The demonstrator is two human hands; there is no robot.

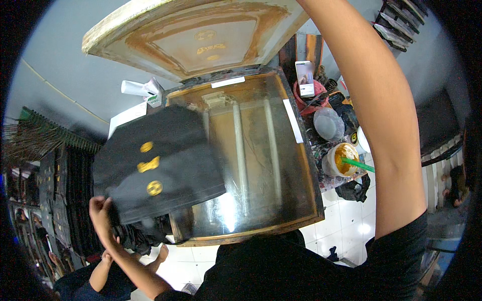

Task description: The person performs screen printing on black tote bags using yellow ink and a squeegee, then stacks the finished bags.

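My left hand [101, 213] is closed on the near left corner of a black fabric piece [120, 175], flat like a bag. Three gold-yellow prints run down its middle, and its right edge is blurred. It overlaps the left part of a glass-topped table [256, 165] with a wooden rim. My right arm reaches up past the top edge, so that hand is out of view. Near it, a screen-printing frame [175, 37] is tilted up over the table's far side, with matching yellow marks in its mesh.
Right of the table stand a paint tub [343, 159] with a green stick, a plastic container [329, 124] and a propped phone [305, 79]. A stack of black pieces [75, 200] hangs at left. Another person's arm [102, 273] and foot show below it.
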